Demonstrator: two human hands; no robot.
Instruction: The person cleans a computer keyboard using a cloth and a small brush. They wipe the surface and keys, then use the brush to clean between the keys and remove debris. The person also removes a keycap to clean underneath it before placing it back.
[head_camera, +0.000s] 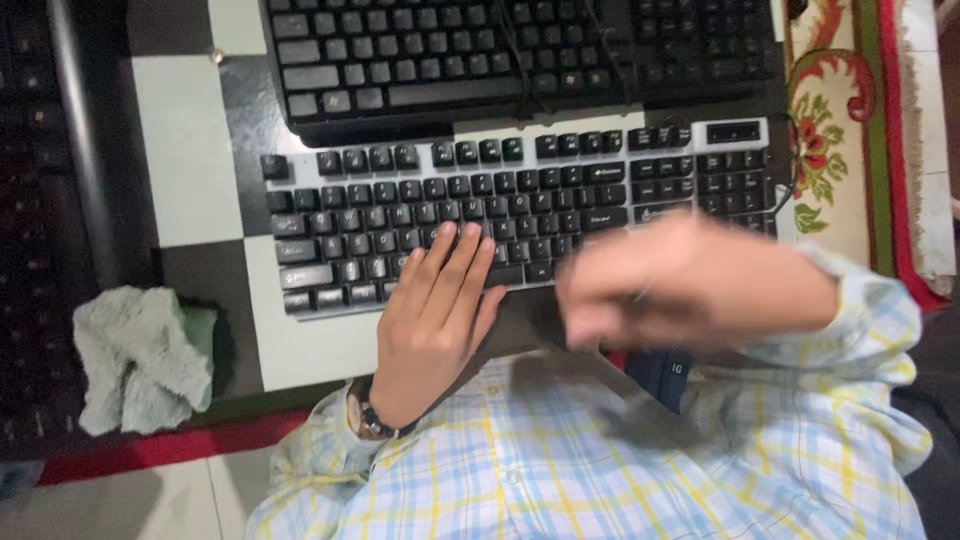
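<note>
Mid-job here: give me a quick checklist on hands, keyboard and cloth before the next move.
1. Left hand flat on the silver-framed keyboard, steadying it: ok.
2. Right hand sharp enough to read its grip: not ok, motion-blurred; a thin item may be in it, cannot tell.
3. Keyboard lying flat on the checkered surface: ok.
4. Cloth within reach, left of the keyboard: ok.
5. Black keyboard behind, apart from both hands: ok.
6. Any keycaps missing: cannot tell.
</note>
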